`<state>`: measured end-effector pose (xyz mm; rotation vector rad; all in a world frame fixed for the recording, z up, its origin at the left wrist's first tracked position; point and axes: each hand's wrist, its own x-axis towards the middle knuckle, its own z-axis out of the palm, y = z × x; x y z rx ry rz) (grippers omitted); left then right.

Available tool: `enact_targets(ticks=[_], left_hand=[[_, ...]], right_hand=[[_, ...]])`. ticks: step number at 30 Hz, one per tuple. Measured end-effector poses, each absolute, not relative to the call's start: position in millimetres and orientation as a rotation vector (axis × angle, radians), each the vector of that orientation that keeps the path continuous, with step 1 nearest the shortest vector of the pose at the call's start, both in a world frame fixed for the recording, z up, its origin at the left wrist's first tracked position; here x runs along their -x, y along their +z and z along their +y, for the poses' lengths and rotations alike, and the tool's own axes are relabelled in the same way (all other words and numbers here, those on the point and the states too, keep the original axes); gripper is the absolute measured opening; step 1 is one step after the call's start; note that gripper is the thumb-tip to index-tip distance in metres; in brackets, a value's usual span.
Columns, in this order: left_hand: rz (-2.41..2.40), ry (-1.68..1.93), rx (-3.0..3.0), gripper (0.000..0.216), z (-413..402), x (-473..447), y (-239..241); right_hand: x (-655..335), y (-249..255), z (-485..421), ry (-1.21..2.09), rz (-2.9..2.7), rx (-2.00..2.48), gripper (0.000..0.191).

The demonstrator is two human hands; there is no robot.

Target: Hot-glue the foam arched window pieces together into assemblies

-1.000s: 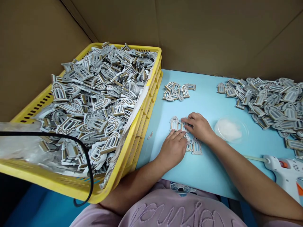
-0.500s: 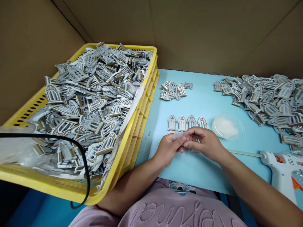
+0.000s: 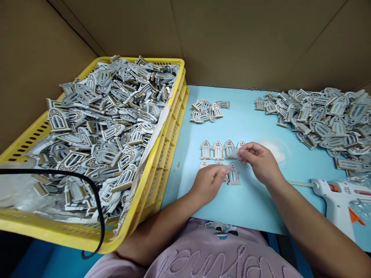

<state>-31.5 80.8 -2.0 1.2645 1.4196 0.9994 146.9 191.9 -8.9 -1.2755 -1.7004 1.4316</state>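
Observation:
My left hand point(image 3: 209, 182) is closed in a pinch over the lower row of small arched window frames; a pale, thin bit shows at its fingertips, too small to name. My right hand point(image 3: 258, 160) pinches a small translucent plastic piece point(image 3: 235, 153) beside the upper row. That row holds several grey-white window frames point(image 3: 218, 150) standing side by side, the rightmost partly covered by my right fingers. In the lower row, one window frame point(image 3: 234, 173) lies in plain sight right of my left fingertips, and others are partly hidden by that hand. A clear round dish point(image 3: 286, 148) with white contents sits behind my right hand.
A yellow crate point(image 3: 171, 143) heaped with window frames stands at left, a black cable point(image 3: 97, 193) across its front. Further frames lie in a small pile point(image 3: 205, 112) and a large heap point(image 3: 324, 116). A white glue gun point(image 3: 333, 197) lies at right. Cardboard walls point(image 3: 232, 46) enclose the back.
My hands have moved apart, the right one drawing right with the translucent piece. More of the lower row shows between them. The whole view has shifted slightly.

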Motion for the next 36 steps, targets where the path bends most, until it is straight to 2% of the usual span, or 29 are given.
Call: enact_targets(ticks=[3, 7, 11, 21, 26, 32, 36], left_hand=[[1.430, 0.875, -1.619, 0.021, 80.5, 21.6, -3.0], [1.588, 0.596, -2.233, 0.025, 85.2, 7.3, -13.1], [1.722, 0.496, -2.322, 0.025, 95.4, 2.8, -26.3], [1.714, 0.536, -2.242, 0.028, 101.1, 7.3, -32.2], [1.667, 0.642, -2.089, 0.023, 103.4, 9.0, -30.5], [1.588, 0.903, -1.701, 0.021, 107.8, 15.1, -16.4], [1.484, 1.041, -1.325, 0.044, 107.4, 14.4, -9.3]], right_hand=[[-154.9, -18.1, 214.3, 1.283, -1.805, 1.371, 0.028], [-149.9, -26.5, 231.1, 1.129, -2.040, 1.377, 0.028], [-136.4, -30.5, 238.2, 0.952, -2.266, 1.276, 0.025], [-137.7, -44.0, 245.3, 0.648, -2.500, 1.042, 0.023], [-142.4, -47.1, 238.0, 0.591, -2.502, 1.021, 0.025], [-139.8, -33.6, 227.1, 0.740, -2.331, 1.080, 0.035], [-142.1, -6.2, 207.6, 1.029, -2.104, 1.132, 0.034]])
